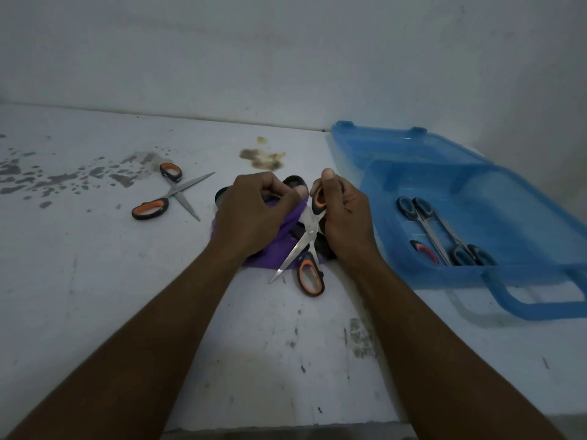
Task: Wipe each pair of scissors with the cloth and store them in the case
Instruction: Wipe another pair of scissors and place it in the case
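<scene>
Head view. I see the right hand [346,217] pinching the upper handle of a pair of orange-handled scissors [309,231]. Their handles are spread, one blade slants down toward me and the lower handle hangs just over the worktop [95,281]. I judge this hold exposes the blade for wiping. The left hand [254,211] has its fingers curled around the purple cloth [286,246], bunched against the scissors near the pivot. The scissors therefore lie between the two hands, touching both cloth and right hand. The blue case [524,217] lies open to the right, within reach, and holds stored scissors [438,230]. A further pair [171,195] lies open on the worktop to the left, apparently awaiting its turn.
</scene>
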